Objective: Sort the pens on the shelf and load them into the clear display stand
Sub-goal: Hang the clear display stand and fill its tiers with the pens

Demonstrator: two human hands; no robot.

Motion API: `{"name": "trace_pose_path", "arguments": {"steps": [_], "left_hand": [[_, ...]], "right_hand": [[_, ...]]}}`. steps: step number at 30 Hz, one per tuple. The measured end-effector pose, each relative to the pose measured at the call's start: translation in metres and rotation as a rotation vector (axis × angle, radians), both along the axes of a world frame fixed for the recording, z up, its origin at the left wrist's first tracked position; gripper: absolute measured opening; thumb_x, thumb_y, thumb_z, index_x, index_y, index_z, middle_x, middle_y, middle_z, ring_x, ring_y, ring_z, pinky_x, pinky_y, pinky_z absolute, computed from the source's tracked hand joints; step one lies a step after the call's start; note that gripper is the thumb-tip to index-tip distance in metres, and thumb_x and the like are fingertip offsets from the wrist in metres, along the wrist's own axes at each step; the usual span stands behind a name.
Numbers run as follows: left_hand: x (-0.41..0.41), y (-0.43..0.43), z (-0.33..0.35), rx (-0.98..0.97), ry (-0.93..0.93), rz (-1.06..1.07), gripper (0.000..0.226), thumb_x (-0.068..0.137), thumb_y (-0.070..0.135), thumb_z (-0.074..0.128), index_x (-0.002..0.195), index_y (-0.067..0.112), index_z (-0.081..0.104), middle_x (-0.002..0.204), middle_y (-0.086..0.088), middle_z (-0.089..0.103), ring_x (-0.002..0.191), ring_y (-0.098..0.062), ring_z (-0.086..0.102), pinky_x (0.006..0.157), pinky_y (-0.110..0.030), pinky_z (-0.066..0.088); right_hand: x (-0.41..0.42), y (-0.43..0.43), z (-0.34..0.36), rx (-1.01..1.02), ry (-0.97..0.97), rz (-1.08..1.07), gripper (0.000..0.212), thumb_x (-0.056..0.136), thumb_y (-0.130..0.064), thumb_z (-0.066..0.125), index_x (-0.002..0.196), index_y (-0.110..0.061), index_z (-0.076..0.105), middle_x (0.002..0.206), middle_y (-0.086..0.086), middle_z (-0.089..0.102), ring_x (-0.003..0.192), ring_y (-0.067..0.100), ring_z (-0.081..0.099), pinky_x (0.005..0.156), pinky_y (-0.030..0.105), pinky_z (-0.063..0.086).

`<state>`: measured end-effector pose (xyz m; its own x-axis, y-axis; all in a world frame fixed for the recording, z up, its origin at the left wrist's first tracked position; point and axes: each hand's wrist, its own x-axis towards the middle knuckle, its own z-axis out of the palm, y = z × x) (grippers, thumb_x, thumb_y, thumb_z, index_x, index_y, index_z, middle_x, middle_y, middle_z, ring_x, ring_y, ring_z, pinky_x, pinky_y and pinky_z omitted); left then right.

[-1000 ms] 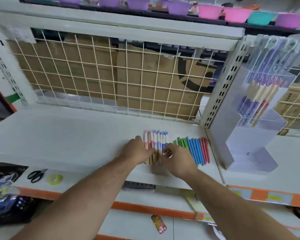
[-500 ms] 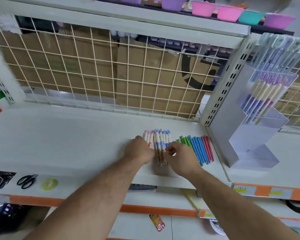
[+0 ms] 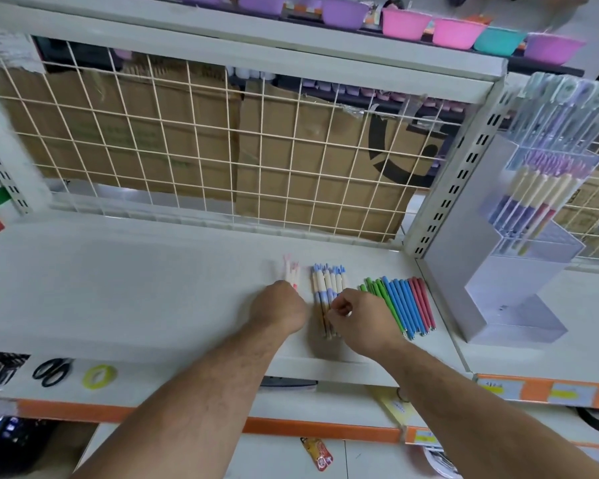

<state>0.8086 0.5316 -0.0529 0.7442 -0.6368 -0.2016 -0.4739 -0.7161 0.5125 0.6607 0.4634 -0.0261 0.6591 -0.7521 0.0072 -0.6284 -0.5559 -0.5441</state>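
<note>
On the lower ledge at the lower left of the frame lie black scissors (image 3: 51, 371) and a yellow tape roll (image 3: 99, 376). Above them, two bare forearms reach up onto the white shelf (image 3: 118, 288).

The left grip (image 3: 279, 307), at centre frame, is knuckles-up with its fingers curled out of sight. It covers the lower ends of the pink-capped pens (image 3: 291, 273), which are blurred. I cannot tell whether it pinches them or only presses on them.

Just to its right, the right grip (image 3: 358, 319) is clenched, thumb and forefinger pinching the blue-capped pens (image 3: 327, 288), a cream-barrelled bundle lying flat on the shelf.

Right of that hand lie a row of green pens (image 3: 377, 293), blue pens (image 3: 403, 304) and red pens (image 3: 422, 299), side by side.

The clear display stand (image 3: 519, 305) stands at the right edge of the frame, well apart from both hands, with pens upright in its upper tiers.

Behind the shelf, a wire grid (image 3: 204, 150) fronts cardboard boxes (image 3: 308, 174). Along the top edge of the frame sit coloured bowls (image 3: 405, 24).
</note>
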Motion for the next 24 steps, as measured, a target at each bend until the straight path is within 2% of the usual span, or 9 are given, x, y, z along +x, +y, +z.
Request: {"name": "trace_pose_path", "arguments": {"steps": [3,6,9,12,13,16,18,21,24], "left_hand": [[0.002,0.002,0.005,0.015,0.057,-0.022,0.026,0.094,0.023,0.050,0.115,0.011,0.059,0.095,-0.003,0.063,0.077,-0.021,0.055,0.062,-0.029,0.041],[0.005,0.003,0.018,-0.012,0.208,-0.021,0.032,0.102,0.029,0.046,0.116,0.006,0.063,0.094,-0.009,0.067,0.086,-0.029,0.067,0.055,-0.029,0.041],[-0.001,0.003,0.029,-0.168,0.341,-0.028,0.032,0.104,0.026,0.046,0.115,0.002,0.065,0.115,-0.017,0.068,0.108,-0.034,0.063,0.070,-0.031,0.043],[-0.018,0.004,0.039,-0.321,0.398,-0.079,0.022,0.098,0.019,0.051,0.082,0.013,0.063,0.084,-0.010,0.063,0.086,-0.031,0.060,0.062,-0.030,0.039],[-0.025,0.003,0.043,-0.350,0.423,-0.110,0.022,0.097,0.017,0.051,0.077,0.016,0.061,0.079,-0.006,0.061,0.080,-0.027,0.058,0.062,-0.029,0.041],[-0.043,-0.003,0.048,-0.410,0.526,-0.229,0.022,0.096,0.011,0.049,0.098,0.018,0.070,0.093,-0.011,0.070,0.085,-0.028,0.066,0.078,-0.041,0.055],[-0.054,-0.008,0.052,-0.446,0.580,-0.286,0.023,0.097,0.009,0.048,0.107,0.014,0.068,0.094,-0.016,0.070,0.081,-0.031,0.067,0.077,-0.047,0.057],[-0.067,-0.019,0.055,-0.471,0.602,-0.360,0.017,0.098,0.009,0.052,0.097,0.017,0.068,0.077,-0.003,0.067,0.068,-0.021,0.062,0.063,-0.034,0.054],[-0.085,-0.034,0.060,-0.473,0.594,-0.415,0.021,0.096,0.010,0.057,0.087,0.024,0.069,0.071,0.007,0.069,0.065,-0.010,0.062,0.060,-0.022,0.048]], "right_hand": [[0.000,0.000,0.001,0.016,-0.018,-0.006,0.008,0.090,-0.019,0.064,0.083,-0.021,0.068,0.079,-0.006,0.070,0.075,0.016,0.066,0.072,0.037,0.059],[-0.002,0.001,0.005,0.031,-0.047,0.002,0.009,0.091,-0.018,0.064,0.083,-0.018,0.069,0.079,-0.005,0.070,0.075,0.016,0.067,0.073,0.038,0.059],[-0.009,0.000,0.010,0.064,-0.082,-0.014,0.011,0.092,-0.016,0.064,0.082,-0.016,0.068,0.074,-0.001,0.071,0.069,0.019,0.069,0.069,0.038,0.060],[-0.013,-0.004,0.020,0.169,-0.160,-0.054,0.014,0.093,-0.024,0.066,0.081,-0.018,0.069,0.065,0.000,0.071,0.057,0.011,0.065,0.054,0.028,0.054],[-0.014,-0.005,0.024,0.215,-0.201,-0.080,0.016,0.094,-0.028,0.067,0.081,-0.018,0.070,0.064,0.001,0.070,0.050,0.007,0.062,0.047,0.023,0.049],[-0.019,-0.010,0.036,0.328,-0.335,-0.154,0.022,0.092,-0.034,0.070,0.082,-0.014,0.072,0.062,0.003,0.068,0.040,0.002,0.055,0.038,0.017,0.040],[-0.027,-0.013,0.043,0.355,-0.377,-0.187,0.023,0.091,-0.031,0.072,0.084,-0.009,0.069,0.061,0.001,0.067,0.041,0.003,0.057,0.038,0.018,0.041],[-0.044,-0.025,0.049,0.330,-0.401,-0.230,0.021,0.088,-0.023,0.075,0.078,-0.010,0.063,0.058,0.001,0.063,0.040,0.007,0.054,0.041,0.023,0.043],[-0.066,-0.041,0.054,0.288,-0.388,-0.285,0.020,0.083,-0.023,0.076,0.072,-0.013,0.063,0.055,-0.001,0.061,0.043,0.012,0.051,0.045,0.026,0.045]]}}
